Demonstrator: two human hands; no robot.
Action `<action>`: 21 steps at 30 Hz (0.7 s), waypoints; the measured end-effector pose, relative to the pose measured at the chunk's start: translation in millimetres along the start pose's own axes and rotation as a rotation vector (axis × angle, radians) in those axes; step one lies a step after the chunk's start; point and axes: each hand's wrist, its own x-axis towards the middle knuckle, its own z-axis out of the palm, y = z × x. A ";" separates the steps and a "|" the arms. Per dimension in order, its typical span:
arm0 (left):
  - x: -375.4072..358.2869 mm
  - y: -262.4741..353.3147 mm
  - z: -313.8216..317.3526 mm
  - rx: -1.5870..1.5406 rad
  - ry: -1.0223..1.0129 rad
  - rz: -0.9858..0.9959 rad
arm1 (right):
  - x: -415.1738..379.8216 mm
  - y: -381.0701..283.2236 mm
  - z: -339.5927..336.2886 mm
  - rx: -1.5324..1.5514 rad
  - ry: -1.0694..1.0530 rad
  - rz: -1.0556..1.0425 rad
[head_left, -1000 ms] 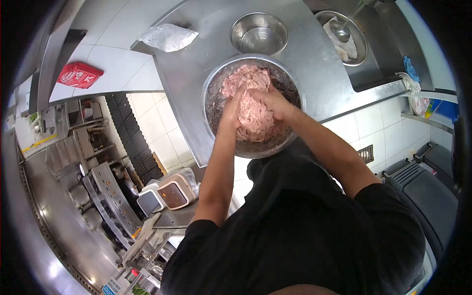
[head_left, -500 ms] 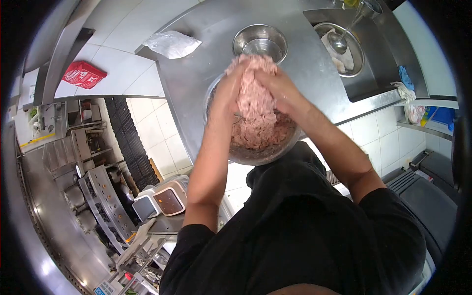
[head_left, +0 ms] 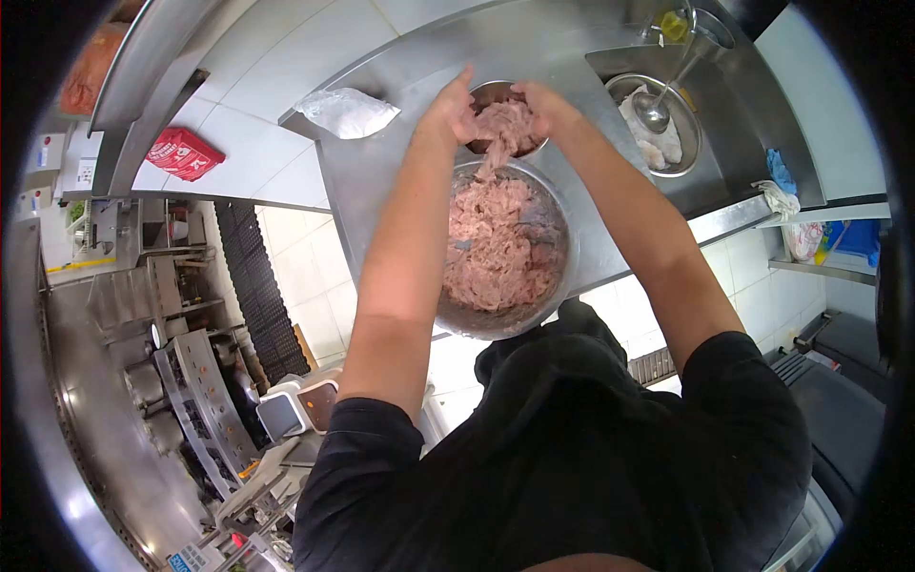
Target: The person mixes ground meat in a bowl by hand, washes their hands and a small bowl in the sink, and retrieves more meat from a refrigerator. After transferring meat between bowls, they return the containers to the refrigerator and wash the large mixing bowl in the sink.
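My left hand [head_left: 452,112] and my right hand [head_left: 550,109] are on either side of a clump of pink minced meat [head_left: 507,128], cupping it between them over the small steel bowl [head_left: 493,91]. Some fingers of my left hand stretch upward, clear of the meat. A strand trails from the clump toward the large steel bowl [head_left: 562,224] just below. More minced meat [head_left: 491,243] fills much of that large bowl. Meat and fingers hide most of the small bowl's inside.
A clear plastic bag [head_left: 349,112] lies at the counter's left end. On the right, the sink [head_left: 734,119] holds a steel bowl [head_left: 693,157] with pale pieces and a ladle [head_left: 652,112]. A red packet [head_left: 185,154] is at far left.
Both hands have moved forward from above the large bowl to the small bowl, carrying the clump of meat. More of the large bowl's contents now shows.
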 end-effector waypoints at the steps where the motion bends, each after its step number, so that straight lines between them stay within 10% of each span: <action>1: -0.1 -4.6 -2.8 0.054 0.012 0.060 | -20.8 -1.7 12.5 -0.053 0.050 -0.039; 6: -14.0 -59.6 -45.8 0.293 -0.025 0.348 | -75.6 40.1 -6.5 -0.140 -0.135 -0.353; 10: -59.7 -143.4 -88.6 0.607 0.159 0.377 | -158.1 110.2 14.7 -0.484 0.052 -0.128; 14: -8.7 -226.9 -139.2 0.767 0.806 0.544 | -131.2 174.9 -11.6 -0.971 0.300 -0.299; 18: 10.1 -219.8 -119.8 0.631 0.624 0.370 | -100.8 200.9 1.5 -1.247 0.358 -0.593; 21: 33.2 -231.9 -136.9 0.131 0.377 0.286 | -89.4 191.3 2.4 -0.483 -0.027 -0.192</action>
